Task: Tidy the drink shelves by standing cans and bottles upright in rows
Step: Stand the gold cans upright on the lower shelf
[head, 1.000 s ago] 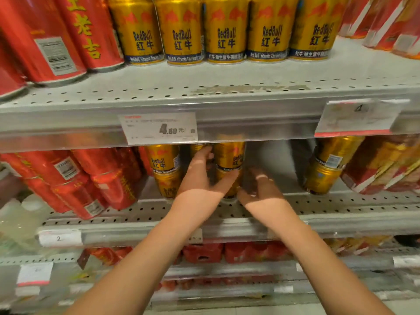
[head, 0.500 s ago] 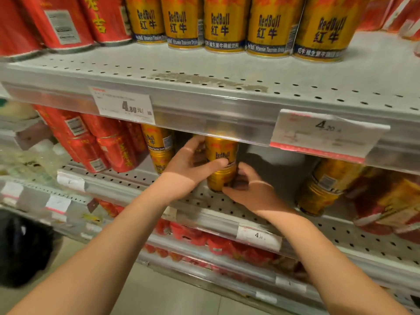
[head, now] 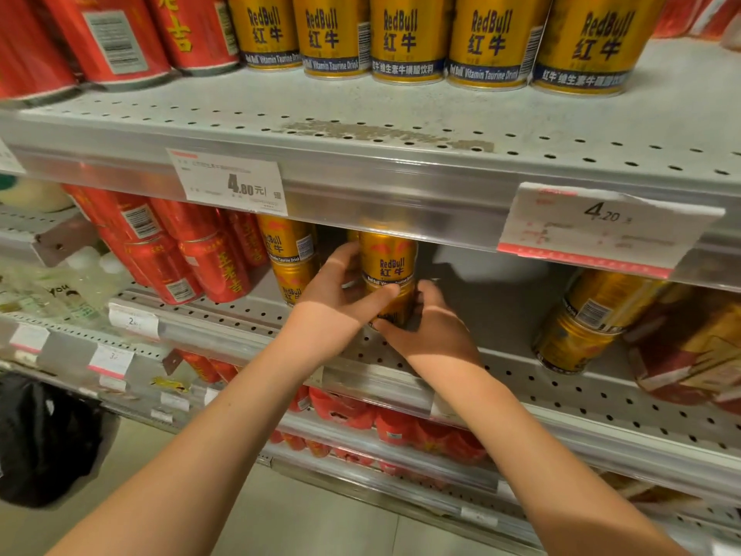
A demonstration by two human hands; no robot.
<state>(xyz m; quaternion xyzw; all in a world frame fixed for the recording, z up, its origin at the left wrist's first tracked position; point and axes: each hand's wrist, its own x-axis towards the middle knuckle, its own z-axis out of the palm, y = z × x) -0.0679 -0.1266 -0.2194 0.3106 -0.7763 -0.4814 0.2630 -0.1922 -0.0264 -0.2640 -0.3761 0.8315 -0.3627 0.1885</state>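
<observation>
Grey price rails of the lower shelves run nearest, beneath two bare forearms that reach up to the middle shelf. There the left hand grips a stack of two gold Red Bull cans from its left side, fingers curled round behind the upper can and the thumb laid across the seam where it sits on the lower can. The right hand clasps the lower can from the right, low down, with its thumb at the base rim. The stack stands upright near the shelf's front edge, just beside another gold stack on the left, with red cans further left and leaning gold cans well apart to the right. If full, these cans are probably weighty and rigid, yet thin-walled and smooth, so they may slide at the seam. Holding across that joint while supporting the lower can looks the safest purchase, without squeezing hard. Above, a row of Red Bull cans stands upright on the top shelf.
</observation>
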